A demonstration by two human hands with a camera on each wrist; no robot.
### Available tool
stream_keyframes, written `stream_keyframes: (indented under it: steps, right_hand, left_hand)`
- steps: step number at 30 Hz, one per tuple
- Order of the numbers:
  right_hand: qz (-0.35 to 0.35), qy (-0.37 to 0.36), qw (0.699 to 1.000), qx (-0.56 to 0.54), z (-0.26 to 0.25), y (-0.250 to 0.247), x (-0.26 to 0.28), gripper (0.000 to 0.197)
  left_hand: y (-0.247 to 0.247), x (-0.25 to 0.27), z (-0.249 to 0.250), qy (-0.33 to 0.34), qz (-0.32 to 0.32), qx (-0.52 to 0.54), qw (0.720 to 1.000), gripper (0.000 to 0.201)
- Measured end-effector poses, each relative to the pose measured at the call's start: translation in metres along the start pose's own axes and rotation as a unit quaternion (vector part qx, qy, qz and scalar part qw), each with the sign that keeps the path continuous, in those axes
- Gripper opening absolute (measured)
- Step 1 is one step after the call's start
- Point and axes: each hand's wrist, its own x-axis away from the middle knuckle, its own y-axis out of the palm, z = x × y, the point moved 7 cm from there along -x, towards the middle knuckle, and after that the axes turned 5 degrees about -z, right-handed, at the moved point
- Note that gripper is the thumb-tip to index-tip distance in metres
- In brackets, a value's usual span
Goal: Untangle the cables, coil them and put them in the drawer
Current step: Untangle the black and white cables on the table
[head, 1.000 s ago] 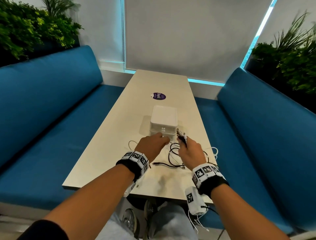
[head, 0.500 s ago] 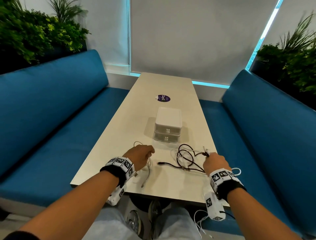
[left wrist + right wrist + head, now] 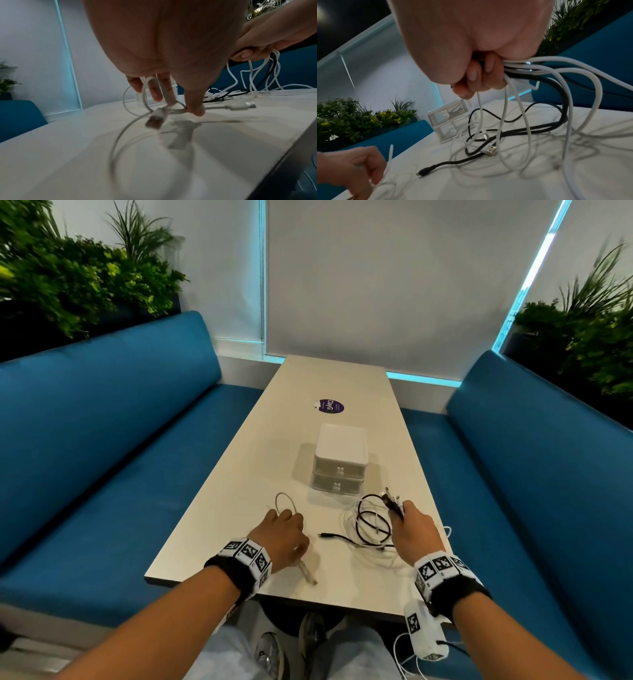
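My left hand (image 3: 282, 534) pinches a single white cable (image 3: 133, 121) just above the near left of the table; one loop (image 3: 285, 502) sticks out ahead of the knuckles and a plug end (image 3: 307, 574) trails toward me. My right hand (image 3: 411, 529) grips a bundle of tangled cables (image 3: 518, 70), black (image 3: 542, 129) and white (image 3: 505, 121), whose loops hang to the tabletop. A black plug (image 3: 325, 535) lies between the hands. The small white two-drawer box (image 3: 340, 463) stands behind the cables with both drawers closed.
The long pale table (image 3: 329, 378) has blue benches on both sides (image 3: 102, 440) (image 3: 534, 457). A purple round sticker (image 3: 330, 406) lies beyond the box. Plants stand behind the benches. The table's near edge (image 3: 274, 599) is just under my wrists.
Both hands have drawn back from the drawer box toward me and apart. The left has pulled one white cable clear of the tangle; the right still holds the bundle.
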Motion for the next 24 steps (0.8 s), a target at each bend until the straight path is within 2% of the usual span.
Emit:
stream_keyframes:
  steps: [3,6,10,12,14,16,19,24]
  right_hand:
    - [-0.02,0.003,0.999,-0.032,-0.002,0.005,-0.003,0.028]
    - [-0.028,-0.007,0.996,-0.084,-0.009,0.008,-0.006,0.031]
    - [-0.026,-0.022,0.989,-0.143,-0.022,0.009,-0.008,0.035]
    - [-0.027,-0.032,0.983,-0.177,-0.029,0.01,-0.009,0.034]
    - [-0.034,-0.041,0.976,-0.213,-0.037,0.011,-0.008,0.032]
    - [-0.05,-0.053,0.967,-0.244,-0.048,0.014,-0.006,0.026]
    - [-0.068,-0.081,0.96,-0.259,-0.061,0.02,-0.005,0.016]
    - [-0.027,-0.066,0.97,-0.231,-0.063,0.02,-0.005,0.019]
  left_hand:
    - [-0.013,-0.004,-0.001,-0.002,0.068,0.036,0.997,0.013]
    - [-0.031,-0.01,-0.004,-0.034,0.125,0.107,0.986,0.011]
    - [-0.051,-0.02,0.004,-0.049,0.129,0.167,0.976,0.01]
    - [-0.052,-0.026,0.009,-0.048,0.105,0.22,0.969,0.024]
    - [-0.049,-0.031,0.016,-0.054,0.079,0.3,0.949,0.024]
    - [-0.048,-0.035,0.021,-0.065,0.084,0.377,0.92,0.01]
    - [-0.048,-0.037,0.031,-0.074,0.087,0.448,0.887,0.014]
    - [-0.056,-0.034,0.044,-0.056,0.092,0.43,0.896,0.005]
